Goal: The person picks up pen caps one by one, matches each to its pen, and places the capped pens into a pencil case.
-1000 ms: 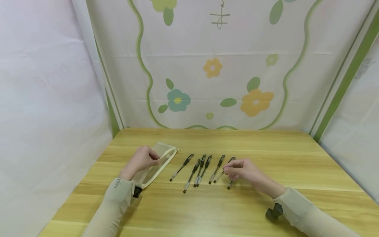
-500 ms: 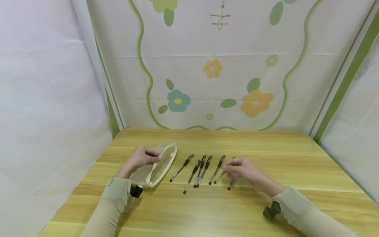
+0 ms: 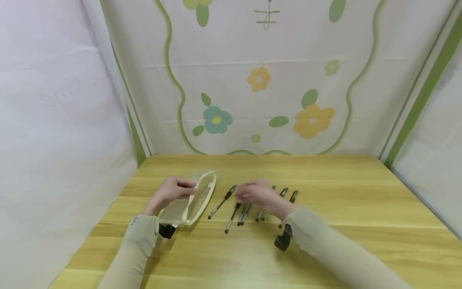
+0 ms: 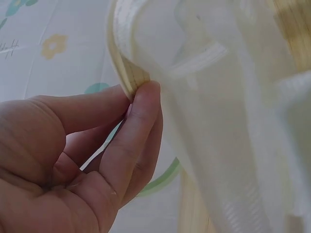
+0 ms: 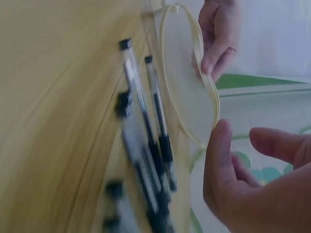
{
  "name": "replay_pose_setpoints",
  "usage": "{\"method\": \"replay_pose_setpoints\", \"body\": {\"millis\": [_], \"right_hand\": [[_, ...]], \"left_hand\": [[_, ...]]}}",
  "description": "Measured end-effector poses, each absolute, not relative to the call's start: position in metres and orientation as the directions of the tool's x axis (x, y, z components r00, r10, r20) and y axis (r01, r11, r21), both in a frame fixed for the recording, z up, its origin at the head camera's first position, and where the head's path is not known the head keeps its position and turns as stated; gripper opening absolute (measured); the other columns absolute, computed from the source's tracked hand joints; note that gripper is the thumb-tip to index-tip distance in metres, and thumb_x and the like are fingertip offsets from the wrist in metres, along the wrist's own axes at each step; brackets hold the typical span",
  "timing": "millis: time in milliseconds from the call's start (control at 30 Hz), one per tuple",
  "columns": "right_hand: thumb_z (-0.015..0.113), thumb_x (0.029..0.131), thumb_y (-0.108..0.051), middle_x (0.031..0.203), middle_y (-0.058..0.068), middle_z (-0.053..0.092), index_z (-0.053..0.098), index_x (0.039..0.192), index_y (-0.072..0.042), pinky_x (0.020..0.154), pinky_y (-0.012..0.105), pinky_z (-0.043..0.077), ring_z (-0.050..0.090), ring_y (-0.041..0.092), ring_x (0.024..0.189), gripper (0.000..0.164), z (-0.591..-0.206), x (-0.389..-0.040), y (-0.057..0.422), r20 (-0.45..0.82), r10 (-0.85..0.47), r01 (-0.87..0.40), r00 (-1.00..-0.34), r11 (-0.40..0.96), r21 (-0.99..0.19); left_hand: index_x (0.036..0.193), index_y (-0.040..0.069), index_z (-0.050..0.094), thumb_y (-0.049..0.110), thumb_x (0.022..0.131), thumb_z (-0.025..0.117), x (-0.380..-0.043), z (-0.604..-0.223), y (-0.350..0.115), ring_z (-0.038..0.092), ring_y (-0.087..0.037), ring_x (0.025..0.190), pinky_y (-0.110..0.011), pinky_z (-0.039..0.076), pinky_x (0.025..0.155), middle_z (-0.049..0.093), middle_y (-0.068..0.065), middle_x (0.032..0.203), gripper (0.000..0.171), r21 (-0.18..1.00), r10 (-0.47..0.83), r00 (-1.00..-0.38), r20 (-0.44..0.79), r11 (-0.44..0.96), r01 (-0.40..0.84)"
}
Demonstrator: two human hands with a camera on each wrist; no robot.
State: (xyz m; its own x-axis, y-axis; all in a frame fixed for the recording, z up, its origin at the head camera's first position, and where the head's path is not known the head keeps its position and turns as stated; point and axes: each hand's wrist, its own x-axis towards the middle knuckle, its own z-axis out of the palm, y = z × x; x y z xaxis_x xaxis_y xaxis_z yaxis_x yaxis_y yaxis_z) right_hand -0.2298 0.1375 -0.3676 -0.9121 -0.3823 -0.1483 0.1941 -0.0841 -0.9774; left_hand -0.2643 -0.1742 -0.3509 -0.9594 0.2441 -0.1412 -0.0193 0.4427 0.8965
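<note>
In the head view the right hand (image 3: 262, 196) is blurred and covers the upper ends of the middle pens (image 3: 246, 214), while the left hand (image 3: 171, 194) hides a stretch of the pouch (image 4: 218, 121). The lettering (image 3: 134, 219) on the left sleeve (image 3: 133, 251) is too small to read, and the bottom edge cuts off that sleeve and the right sleeve (image 3: 335, 241). In the left wrist view the pouch runs past the top edge; in the right wrist view the nearest pens are blurred and cropped below.
</note>
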Motion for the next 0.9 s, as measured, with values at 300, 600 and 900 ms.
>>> {"method": "replay_pose_setpoints", "body": {"millis": [300,600,900], "right_hand": [[0.061,0.094,0.000,0.142,0.033,0.040,0.050,0.128,0.019,0.104,0.046,0.043,0.041,0.046,0.130,0.041,-0.365,-0.236,0.097,-0.240,-0.249,0.268,-0.939,-0.087,-0.959],[0.063,0.094,-0.002,0.096,0.011,0.052,0.055,0.123,0.017,0.098,0.044,0.046,0.043,0.015,0.066,0.036,-0.368,-0.241,0.093,-0.279,-0.253,0.295,-0.926,-0.030,-0.955],[0.063,0.091,0.004,0.134,0.028,0.046,0.053,0.123,0.020,0.097,0.043,0.049,0.060,0.022,0.091,0.037,-0.373,-0.257,0.087,-0.289,-0.233,0.287,-0.928,0.043,-0.957]], "left_hand": [[0.117,-0.008,0.067,0.003,0.090,0.071,-0.264,-0.345,-0.178,0.069,-0.026,0.091,-0.046,0.054,0.087,0.069,-0.018,0.106,0.029,0.902,0.238,-0.960,-0.148,0.431,-0.032],[0.118,-0.008,0.067,0.002,0.091,0.070,-0.265,-0.343,-0.179,0.069,-0.027,0.094,-0.045,0.054,0.088,0.068,-0.021,0.109,0.029,0.907,0.254,-0.956,-0.149,0.421,-0.029],[0.117,-0.009,0.066,0.002,0.091,0.071,-0.264,-0.344,-0.175,0.069,-0.027,0.090,-0.047,0.055,0.086,0.069,-0.018,0.106,0.029,0.909,0.254,-0.954,-0.160,0.414,-0.042]]}}
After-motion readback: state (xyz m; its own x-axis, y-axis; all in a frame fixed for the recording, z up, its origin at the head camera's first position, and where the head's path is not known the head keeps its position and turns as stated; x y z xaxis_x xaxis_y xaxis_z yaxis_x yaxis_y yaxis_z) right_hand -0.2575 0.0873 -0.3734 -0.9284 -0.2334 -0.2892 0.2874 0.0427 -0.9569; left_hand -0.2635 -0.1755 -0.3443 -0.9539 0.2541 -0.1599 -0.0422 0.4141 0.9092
